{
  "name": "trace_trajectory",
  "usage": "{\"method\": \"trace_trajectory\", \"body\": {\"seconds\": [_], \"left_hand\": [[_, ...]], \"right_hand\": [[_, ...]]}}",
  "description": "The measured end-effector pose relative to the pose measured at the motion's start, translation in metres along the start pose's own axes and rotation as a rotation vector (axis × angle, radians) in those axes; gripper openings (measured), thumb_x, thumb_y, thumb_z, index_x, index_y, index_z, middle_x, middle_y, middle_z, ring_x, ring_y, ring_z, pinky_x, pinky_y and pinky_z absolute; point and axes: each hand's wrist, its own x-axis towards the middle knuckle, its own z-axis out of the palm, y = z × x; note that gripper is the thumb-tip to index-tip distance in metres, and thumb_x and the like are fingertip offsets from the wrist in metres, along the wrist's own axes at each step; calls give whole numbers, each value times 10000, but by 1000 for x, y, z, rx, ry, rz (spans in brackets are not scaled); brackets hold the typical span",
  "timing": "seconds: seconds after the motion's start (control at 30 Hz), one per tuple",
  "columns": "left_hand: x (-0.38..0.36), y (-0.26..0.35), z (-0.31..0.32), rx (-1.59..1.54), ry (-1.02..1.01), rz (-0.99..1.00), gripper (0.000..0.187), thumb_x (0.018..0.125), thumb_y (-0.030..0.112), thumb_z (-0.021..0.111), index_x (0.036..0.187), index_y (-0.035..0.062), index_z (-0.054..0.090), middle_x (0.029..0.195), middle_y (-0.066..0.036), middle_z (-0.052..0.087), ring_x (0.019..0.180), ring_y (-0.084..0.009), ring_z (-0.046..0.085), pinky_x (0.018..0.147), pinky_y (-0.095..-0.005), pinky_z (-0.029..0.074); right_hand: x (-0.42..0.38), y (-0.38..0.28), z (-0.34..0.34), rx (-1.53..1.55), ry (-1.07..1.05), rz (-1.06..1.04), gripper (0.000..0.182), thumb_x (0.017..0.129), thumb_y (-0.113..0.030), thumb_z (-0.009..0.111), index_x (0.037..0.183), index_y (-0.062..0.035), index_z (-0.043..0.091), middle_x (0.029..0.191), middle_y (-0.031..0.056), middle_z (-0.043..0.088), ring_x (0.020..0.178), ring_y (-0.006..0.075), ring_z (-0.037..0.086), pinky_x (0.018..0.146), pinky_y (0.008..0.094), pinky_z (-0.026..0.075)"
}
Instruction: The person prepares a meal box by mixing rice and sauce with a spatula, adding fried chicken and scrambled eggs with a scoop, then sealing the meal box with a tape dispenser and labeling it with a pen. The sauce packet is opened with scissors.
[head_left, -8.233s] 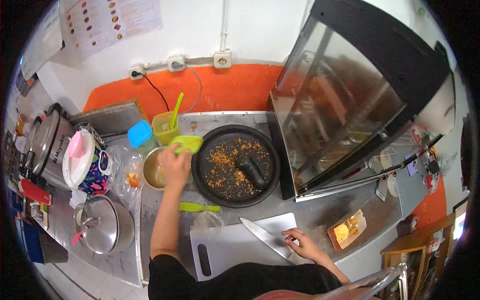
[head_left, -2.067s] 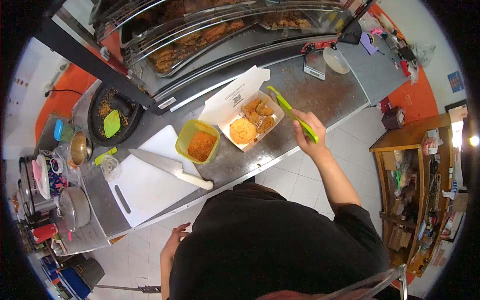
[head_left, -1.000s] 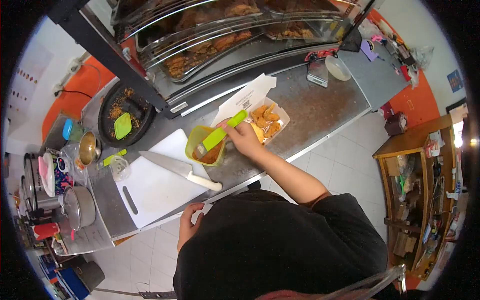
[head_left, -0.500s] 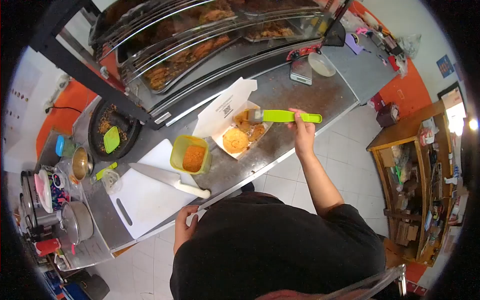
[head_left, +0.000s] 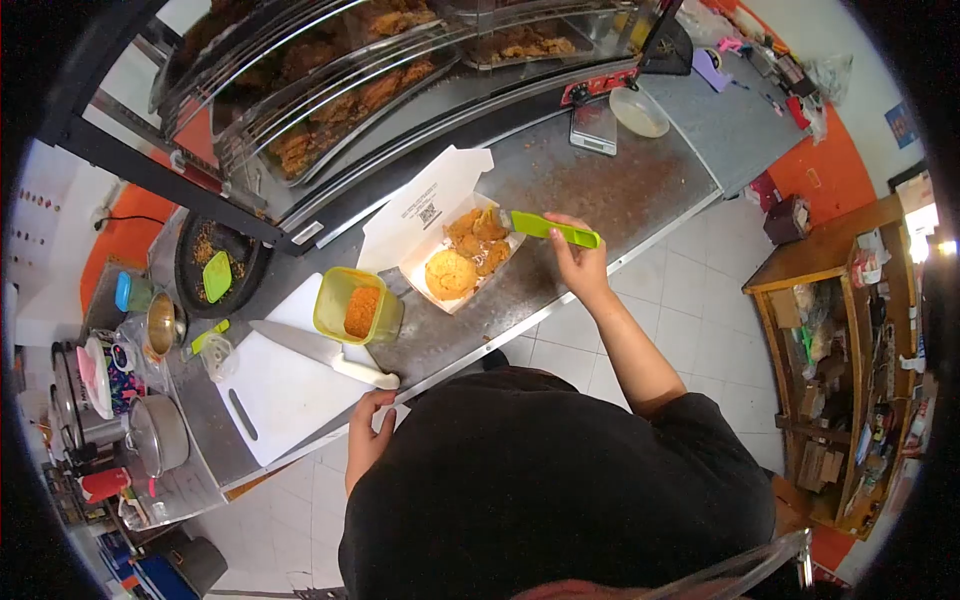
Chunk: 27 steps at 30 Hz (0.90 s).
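In the head view, my right hand [head_left: 580, 262] is closed around the bright green handle of a basting brush [head_left: 550, 229]. Its head reaches over the far right side of an open white takeaway box [head_left: 408, 212] and overlaps the fried chicken [head_left: 476, 236] inside. A round golden bun [head_left: 450, 275] lies in the same box, nearer to me. By the counter's front edge, my left hand [head_left: 368, 432] holds nothing, its fingers loosely bent and apart. Close to it lies a white-handled knife [head_left: 318, 352], across a white cutting board [head_left: 268, 392]. A yellow-green tub [head_left: 384, 322] of orange powder stands between board and box.
A heated display case [head_left: 370, 120] with trays of fried food runs along the back. A kitchen scale [head_left: 594, 128] and a shallow bowl [head_left: 640, 112] stand at the far right. To the left are a black round tray [head_left: 250, 285] with crumbs and a lidded pot [head_left: 160, 437].
The view has shifted, so the counter items sit further left. My right hand has drawn the brush head toward the chicken's right end, with the handle now more tilted. My left hand stays by the edge.
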Motion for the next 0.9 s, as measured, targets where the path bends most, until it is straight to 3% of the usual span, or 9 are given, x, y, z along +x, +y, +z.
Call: {"method": "trace_trajectory", "body": {"seconds": [0.2, 0.4, 0.67, 0.77, 0.87, 0.9], "left_hand": [[8, 1, 23, -44, 8, 21, 204, 764, -67, 498, 956, 1, 522, 987, -105, 564, 966, -209, 535, 868, -308, 395], [9, 6, 26, -28, 16, 19, 212, 769, -70, 494, 967, 2, 525, 989, -106, 566, 966, -204, 531, 863, -301, 393], [21, 0, 4, -73, 77, 112, 162, 782, -47, 500, 937, -13, 534, 947, -90, 568, 891, -165, 540, 794, -263, 417], [34, -14, -9, -34, 287, 194, 159, 733, -37, 545, 888, 1, 541, 875, -81, 564, 768, -184, 539, 715, -274, 423], [43, -15, -18, -99, 466, 151, 179, 736, -15, 563, 910, 14, 534, 877, -60, 554, 755, -164, 523, 700, -257, 419], [45, -25, -24, -104, 426, 104, 280, 729, 17, 594, 992, 24, 497, 959, -63, 535, 823, -157, 505, 711, -264, 416]], "right_hand": [[6, -17, -23, -120, -113, -52, 183, 818, -88, 529, 959, 8, 596, 937, 142, 609, 850, 227, 578, 757, 298, 434], [-6, -33, -31, -151, -250, -62, 182, 820, -102, 525, 948, 4, 598, 920, 145, 612, 797, 238, 579, 720, 312, 438], [18, -41, 0, -109, -113, -159, 163, 804, -89, 540, 923, 5, 598, 854, 135, 613, 770, 248, 578, 686, 307, 442], [26, -44, 19, -114, -99, -240, 157, 799, -85, 544, 914, 9, 595, 844, 138, 610, 764, 260, 575, 679, 312, 443], [20, -43, 27, -152, -109, -334, 166, 782, -81, 565, 924, 1, 589, 813, 144, 597, 700, 275, 552, 652, 330, 436], [14, -49, 25, -201, -156, -367, 178, 776, -80, 570, 937, -5, 586, 791, 140, 589, 673, 275, 534, 639, 336, 431]]}}
